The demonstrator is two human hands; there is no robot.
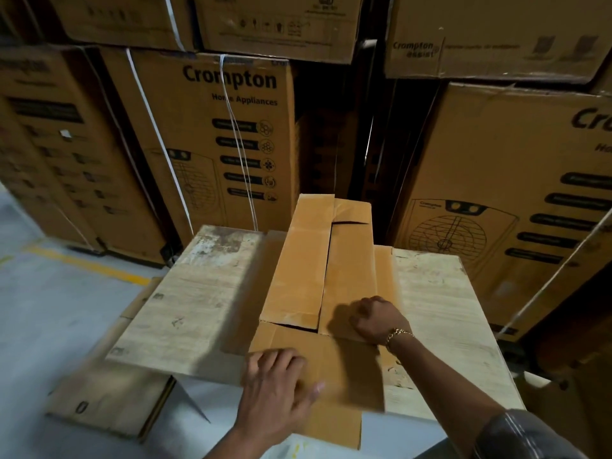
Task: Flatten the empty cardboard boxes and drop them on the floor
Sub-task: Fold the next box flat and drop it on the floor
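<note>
A plain brown cardboard box [308, 266] lies lengthwise on a pale wooden table [185, 303], its flaps spread and its body mostly pressed down. My left hand [278, 385] rests palm-down on the near flap, fingers apart. My right hand [377, 318], wearing a gold bracelet, is curled into a fist and presses on the box's right panel near the flap fold. Neither hand grips the cardboard.
Flattened cardboard [106, 402] lies on the grey floor [43, 309] under the table's left corner. Tall stacks of printed appliance cartons [205, 144] stand close behind the table, and more [496, 193] at the right. A yellow line [89, 263] crosses the floor at left.
</note>
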